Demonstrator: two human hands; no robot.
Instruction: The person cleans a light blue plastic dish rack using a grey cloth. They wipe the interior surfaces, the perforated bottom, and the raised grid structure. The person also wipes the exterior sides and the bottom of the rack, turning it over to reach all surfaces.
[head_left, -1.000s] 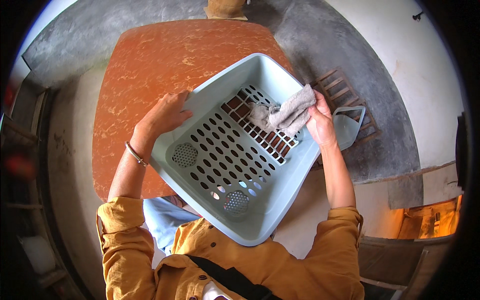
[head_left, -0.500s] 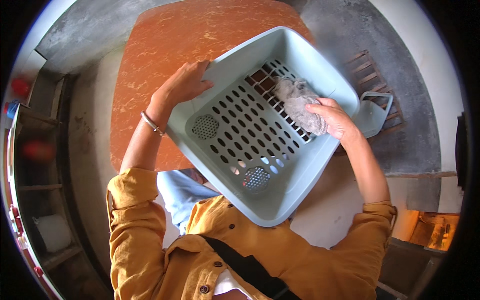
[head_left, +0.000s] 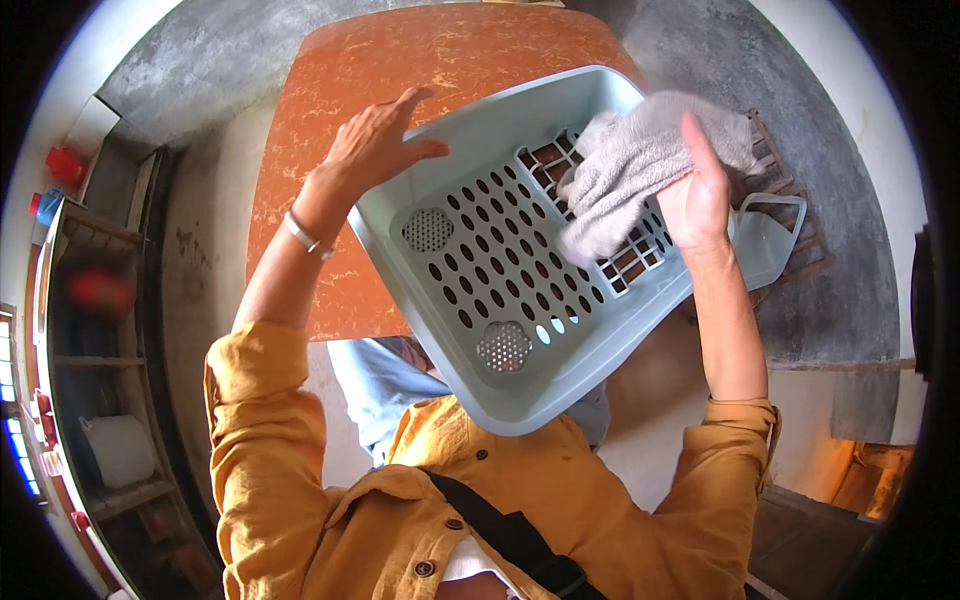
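A pale blue-grey plastic basket (head_left: 500,270) with a perforated bottom is tilted up in front of me, its lower rim against my yellow shirt. My left hand (head_left: 375,140) holds its left rim, fingers spread over the edge. My right hand (head_left: 700,190) presses a grey cloth (head_left: 630,160) against the inside of the basket near its slotted far corner.
An orange-brown marbled tabletop (head_left: 330,130) lies under and behind the basket. A pale jug (head_left: 770,235) stands on a metal grate (head_left: 790,200) on the grey floor at right. Shelves (head_left: 90,350) with red items and a white container run along the left.
The basket has been lifted closer and tilted more. My right hand has slid the grey cloth across the inside toward the far right corner, and my left hand has shifted along the rim.
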